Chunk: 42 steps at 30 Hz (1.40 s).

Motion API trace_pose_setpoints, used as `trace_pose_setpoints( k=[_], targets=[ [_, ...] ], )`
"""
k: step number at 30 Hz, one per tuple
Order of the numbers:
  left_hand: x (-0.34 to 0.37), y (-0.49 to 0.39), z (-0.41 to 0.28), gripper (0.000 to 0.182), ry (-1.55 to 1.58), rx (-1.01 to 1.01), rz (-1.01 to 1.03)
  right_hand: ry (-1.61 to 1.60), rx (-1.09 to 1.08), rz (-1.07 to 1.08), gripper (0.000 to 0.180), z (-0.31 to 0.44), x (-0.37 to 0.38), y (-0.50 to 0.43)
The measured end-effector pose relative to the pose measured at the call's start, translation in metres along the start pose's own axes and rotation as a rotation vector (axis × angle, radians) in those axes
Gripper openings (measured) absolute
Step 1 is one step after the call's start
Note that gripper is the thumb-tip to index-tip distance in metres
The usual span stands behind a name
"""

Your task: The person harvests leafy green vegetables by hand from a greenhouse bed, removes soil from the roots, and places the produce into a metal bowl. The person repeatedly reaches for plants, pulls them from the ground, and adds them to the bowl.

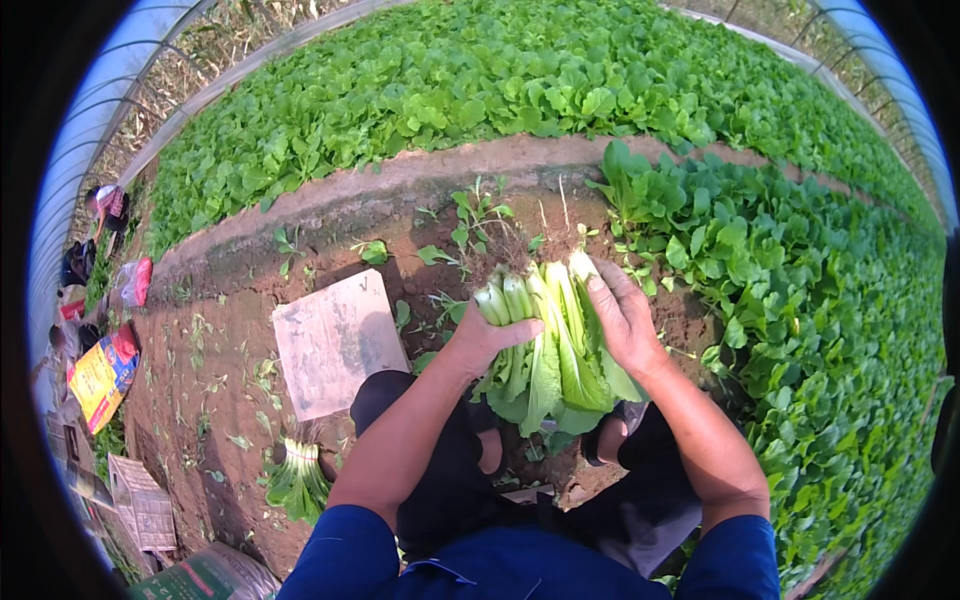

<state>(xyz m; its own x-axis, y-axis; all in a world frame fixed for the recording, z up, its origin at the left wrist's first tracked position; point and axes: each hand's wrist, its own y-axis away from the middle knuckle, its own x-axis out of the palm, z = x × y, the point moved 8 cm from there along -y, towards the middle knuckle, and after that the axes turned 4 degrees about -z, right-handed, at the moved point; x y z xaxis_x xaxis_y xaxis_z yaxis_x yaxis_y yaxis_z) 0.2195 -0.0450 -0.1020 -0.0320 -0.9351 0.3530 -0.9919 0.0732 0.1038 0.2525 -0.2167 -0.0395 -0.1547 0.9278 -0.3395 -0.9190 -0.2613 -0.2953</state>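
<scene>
In front of my knees, both hands grip a bunch of leafy greens (559, 330) with pale stems and soil-covered roots. My left hand (491, 334) wraps the stems on the left side, its thumb lying across them. On the right, my right hand (622, 315) holds the outer stems just below the roots. The roots (502, 259) point away from me, and the broad leaves hang toward my feet. A tied bundle of greens (300, 476) lies on the soil at the lower left, a band around its stems.
A flat, worn board (337, 341) lies left of my knee. Dense green crop (802, 300) grows at the right and beyond a soil ridge (450, 161). Bags (105, 379) and a woven box-like container (141, 501) stand far left, near a bending person (112, 206).
</scene>
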Motion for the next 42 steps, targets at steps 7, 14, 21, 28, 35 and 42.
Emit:
trace_pose_setpoints(
  k=[7, 14, 21, 28, 35, 42],
  targets=[
    [-0.007, 0.002, -0.004, 0.043, -0.046, 0.047, -0.032, -0.195, 0.202, 0.137, 0.054, -0.014, 0.016, 0.000],
    [-0.013, 0.007, -0.015, 0.047, -0.120, 0.137, -0.042, -0.289, 0.157, 0.093, 0.050, -0.012, 0.029, -0.005],
    [-0.037, 0.011, -0.047, 0.046, -0.186, 0.151, -0.157, -0.176, -0.007, 0.178, 0.036, 0.011, 0.058, -0.031],
    [-0.129, 0.031, -0.186, 0.069, -0.838, 0.307, -0.323, -0.240, -0.229, 0.205, 0.028, 0.065, 0.150, -0.097],
    [-0.242, 0.051, -0.186, 0.079, -1.314, -0.222, -0.117, -0.770, 0.402, 0.548, 0.042, 0.001, 0.345, -0.044],
    [-0.318, 0.020, -0.031, 0.043, -1.424, -0.671, 0.071, -0.939, 1.017, 0.583, 0.038, -0.112, 0.410, 0.059]
  ],
)
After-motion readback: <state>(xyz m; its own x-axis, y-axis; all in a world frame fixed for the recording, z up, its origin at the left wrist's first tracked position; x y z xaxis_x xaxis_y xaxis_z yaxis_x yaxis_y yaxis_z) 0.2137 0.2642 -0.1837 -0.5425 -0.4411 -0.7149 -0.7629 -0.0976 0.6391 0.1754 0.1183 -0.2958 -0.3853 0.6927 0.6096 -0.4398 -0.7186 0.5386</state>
